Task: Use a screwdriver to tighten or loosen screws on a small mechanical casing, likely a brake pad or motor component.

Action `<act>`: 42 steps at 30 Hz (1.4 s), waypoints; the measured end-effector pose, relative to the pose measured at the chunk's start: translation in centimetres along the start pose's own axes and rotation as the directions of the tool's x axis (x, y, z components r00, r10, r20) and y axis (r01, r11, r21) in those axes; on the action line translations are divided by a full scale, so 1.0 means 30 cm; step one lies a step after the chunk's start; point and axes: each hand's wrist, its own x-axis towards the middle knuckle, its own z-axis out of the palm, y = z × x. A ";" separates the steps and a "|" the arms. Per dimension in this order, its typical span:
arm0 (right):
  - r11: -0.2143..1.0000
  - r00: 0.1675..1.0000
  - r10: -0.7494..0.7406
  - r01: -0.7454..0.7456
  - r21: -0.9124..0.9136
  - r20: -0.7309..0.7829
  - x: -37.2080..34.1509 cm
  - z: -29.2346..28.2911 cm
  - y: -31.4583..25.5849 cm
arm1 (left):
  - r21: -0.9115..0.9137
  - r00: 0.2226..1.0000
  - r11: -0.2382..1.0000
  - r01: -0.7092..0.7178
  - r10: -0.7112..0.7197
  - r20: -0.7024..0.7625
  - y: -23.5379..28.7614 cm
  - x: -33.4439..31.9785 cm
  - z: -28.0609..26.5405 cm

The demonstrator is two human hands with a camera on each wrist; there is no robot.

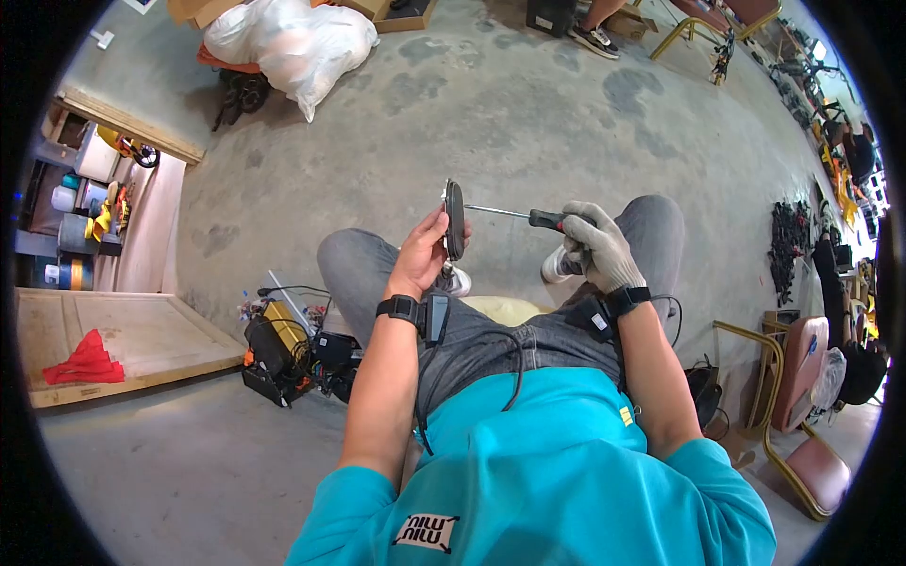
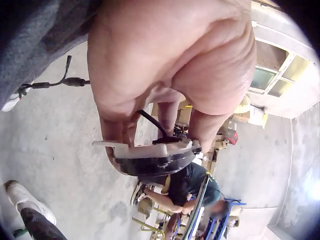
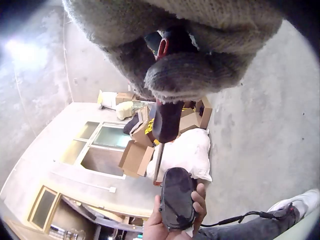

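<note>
My bare left hand (image 1: 421, 247) holds a dark oval part (image 1: 455, 221) upright by its edges, thumb on one side and fingers on the other. In the left wrist view the part (image 2: 157, 162) shows a white rim and a black cable between the fingers. My gloved right hand (image 1: 602, 247) grips the red and black handle of a screwdriver (image 1: 547, 220). Its shaft points left at the part. In the right wrist view the shaft of the screwdriver (image 3: 159, 162) ends near the top of the oval part (image 3: 178, 197); whether they touch I cannot tell.
White bags (image 1: 294, 52) lie on the floor ahead. At the left are a wooden panel (image 1: 151, 330) with a red cloth (image 1: 85, 361) and a heap of cables and devices (image 1: 283, 344). A pink chair (image 1: 802, 377) stands at the right. A cable (image 1: 517, 373) crosses my lap.
</note>
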 end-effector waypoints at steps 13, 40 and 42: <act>0.996 0.995 0.040 -0.033 -0.080 0.093 0.006 0.008 0.013 | 0.022 0.992 0.996 0.084 -0.081 -0.102 0.008 -0.010 0.010; 0.962 0.970 0.210 -0.183 -0.205 0.121 -0.008 0.029 -0.027 | 0.134 0.992 0.990 0.034 -0.018 -0.123 0.010 -0.009 0.022; 0.954 0.958 0.259 -0.234 -0.187 0.124 -0.008 0.020 -0.028 | 0.135 0.993 0.990 0.034 -0.018 -0.119 0.010 -0.008 0.020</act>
